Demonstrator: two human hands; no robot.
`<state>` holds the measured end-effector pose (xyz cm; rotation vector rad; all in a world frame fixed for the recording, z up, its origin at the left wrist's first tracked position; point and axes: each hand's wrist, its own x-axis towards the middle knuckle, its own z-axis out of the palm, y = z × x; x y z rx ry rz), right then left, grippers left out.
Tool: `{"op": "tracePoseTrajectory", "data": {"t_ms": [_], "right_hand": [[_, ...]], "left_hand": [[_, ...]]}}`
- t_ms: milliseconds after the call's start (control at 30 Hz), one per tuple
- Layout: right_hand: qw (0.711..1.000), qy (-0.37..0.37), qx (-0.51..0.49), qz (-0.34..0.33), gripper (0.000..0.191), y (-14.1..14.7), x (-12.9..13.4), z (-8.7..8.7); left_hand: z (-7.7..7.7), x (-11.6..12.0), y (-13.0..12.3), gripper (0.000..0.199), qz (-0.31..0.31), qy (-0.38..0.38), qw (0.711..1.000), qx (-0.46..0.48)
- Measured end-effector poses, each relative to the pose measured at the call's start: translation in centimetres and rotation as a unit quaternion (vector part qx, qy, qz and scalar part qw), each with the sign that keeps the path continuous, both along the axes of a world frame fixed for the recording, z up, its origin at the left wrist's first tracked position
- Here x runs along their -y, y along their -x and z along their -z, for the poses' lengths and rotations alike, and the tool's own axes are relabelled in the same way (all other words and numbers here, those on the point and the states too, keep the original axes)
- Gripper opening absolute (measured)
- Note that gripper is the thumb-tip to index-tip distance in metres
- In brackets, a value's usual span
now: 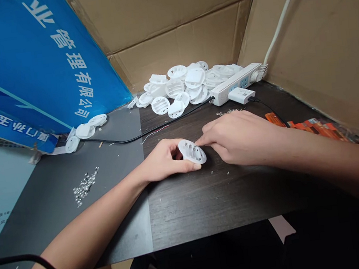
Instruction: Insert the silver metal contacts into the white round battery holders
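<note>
Table top [190,212]: a dark wood-grain surface is laid below and in front of the power strip [237,83], bordered on its left by a grey area.
Shiny small parts [86,187]: 1 loose pile is scattered on the grey area, well to the left of the power strip.
Left hand [160,161]: the white disc [191,152] is gripped at its rim between thumb and fingers.
White disc: it is held tilted in front and to the left of the power strip, its ribbed face turned up.
Right hand [236,138]: the index finger is extended to the disc's right edge, in front of the power strip; whether anything is pinched cannot be told.
Orange strips [326,132]: they are laid in front and to the right of the power strip.
White adapter [241,95]: it is set against the power strip's near side.
Disc heap [173,89]: many white discs are piled to the left of the power strip.
Cardboard wall [178,24]: it is stood behind the power strip.
</note>
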<state>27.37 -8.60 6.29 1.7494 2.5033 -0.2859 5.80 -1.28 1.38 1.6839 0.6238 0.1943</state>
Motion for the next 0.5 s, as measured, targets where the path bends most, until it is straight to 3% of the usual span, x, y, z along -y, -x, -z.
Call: {"op": "tracePoseTrajectory", "data": {"t_ms": [333, 500], "right_hand": [[0.997, -0.009, 0.073, -0.006, 0.034, 1.4, -0.2, -0.4], [0.999, 0.01, -0.028, 0.017, 0.036, 0.0, -0.6, -0.3]], "left_hand": [[-0.4, 0.7, -0.4, 0.038, -0.025, -0.005, 0.999, -0.019], [0.0, 0.2, -0.2, 0.037, -0.028, -0.008, 0.999, 0.019]]}}
